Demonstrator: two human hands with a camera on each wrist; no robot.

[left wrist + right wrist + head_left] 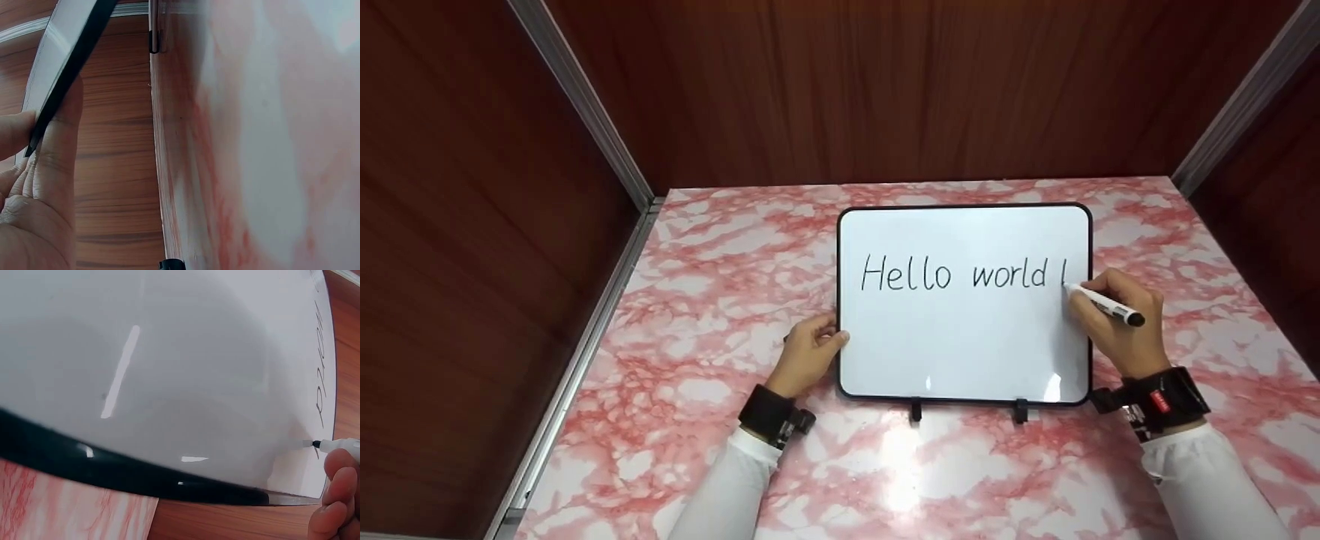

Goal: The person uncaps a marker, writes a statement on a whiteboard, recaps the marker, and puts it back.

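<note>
A black-framed whiteboard (960, 337) stands propped on the table, bearing the handwritten words "Hello world" and a slanted stroke after them. My left hand (808, 351) grips the board's left edge, the thumb on the front and fingers behind; the left wrist view shows the frame pinched between them. At the right edge, my right hand (1125, 319) holds a white marker (1110, 306) with a black end. In the right wrist view the dark tip of the marker (332, 445) meets the board beside the last stroke.
Two small black feet, one a stand foot (1021, 411), show under the board's lower edge. The table (720, 420) has a red and white marbled top. Brown wood-grain panels (885, 90) with metal corner strips enclose the back and sides.
</note>
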